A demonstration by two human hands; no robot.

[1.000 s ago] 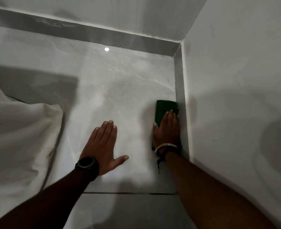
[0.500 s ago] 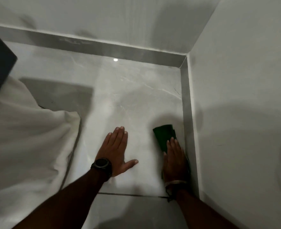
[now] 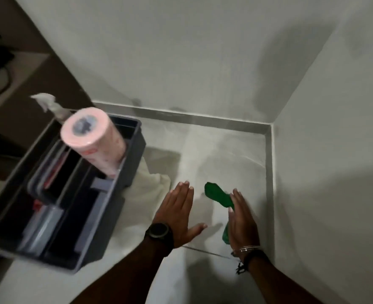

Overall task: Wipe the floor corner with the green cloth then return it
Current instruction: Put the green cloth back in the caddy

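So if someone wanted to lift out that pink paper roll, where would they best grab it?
Probably around the upper part of the pink paper roll, coming from above. It stands tilted in the grey caddy, its lower end down in a compartment, so only the top half is free for fingers to wrap around.

Grey tiled floor, white walls

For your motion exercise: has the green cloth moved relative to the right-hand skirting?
Yes. The green cloth, earlier against the skirting, now sits away from it, toward the left hand.
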